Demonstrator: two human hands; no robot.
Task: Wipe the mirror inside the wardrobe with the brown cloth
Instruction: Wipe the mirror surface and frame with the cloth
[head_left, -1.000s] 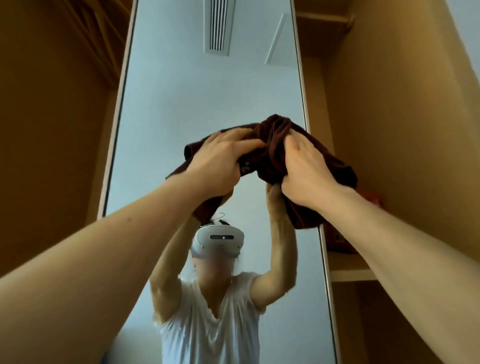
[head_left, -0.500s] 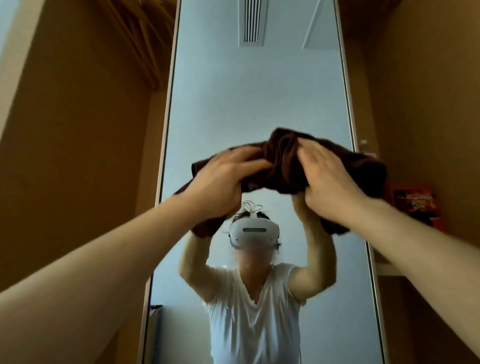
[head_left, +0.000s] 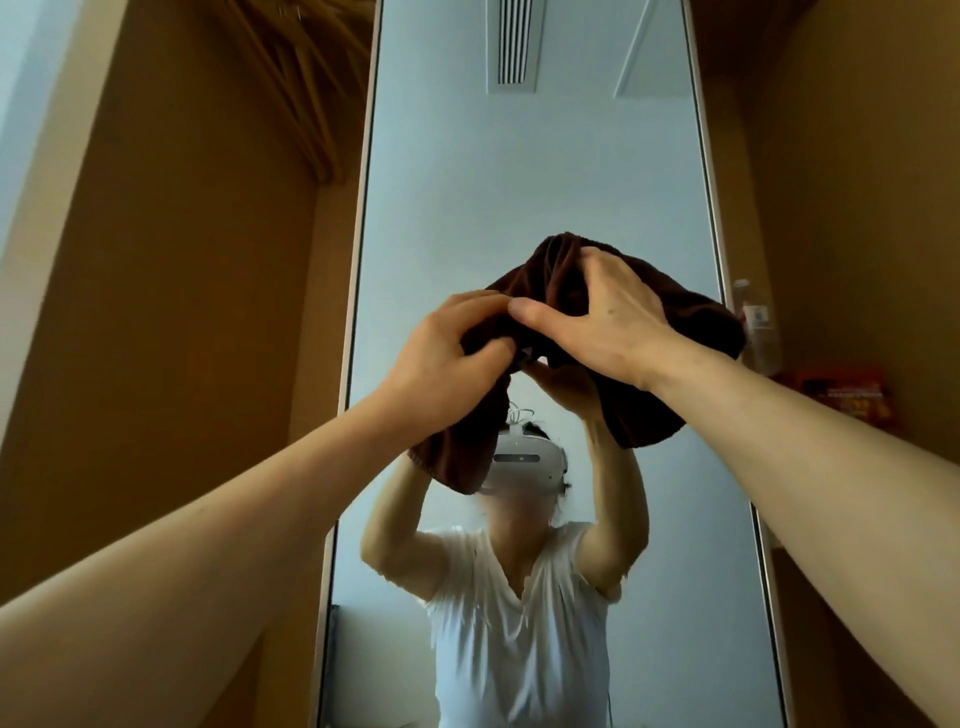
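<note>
A tall mirror (head_left: 530, 171) with a pale frame fills the back of the wardrobe. A bunched dark brown cloth (head_left: 691, 327) is held up in front of its middle. My left hand (head_left: 447, 358) grips the cloth's left part with curled fingers. My right hand (head_left: 608, 317) lies over the cloth's top, its thumb pointing left and touching the left hand's fingers. Part of the cloth hangs down below my left wrist. Whether the cloth touches the glass cannot be told. The mirror reflects a person in a white shirt with both arms raised.
Wooden wardrobe walls (head_left: 182, 312) stand close on both sides. Wooden hangers (head_left: 306, 78) hang at the upper left. On a shelf to the right stand a clear bottle (head_left: 753, 317) and a red packet (head_left: 852, 395).
Both hands have drawn together on the cloth, and my right hand has shifted onto its top. The view has swung left, so the mirror sits further right in frame.
</note>
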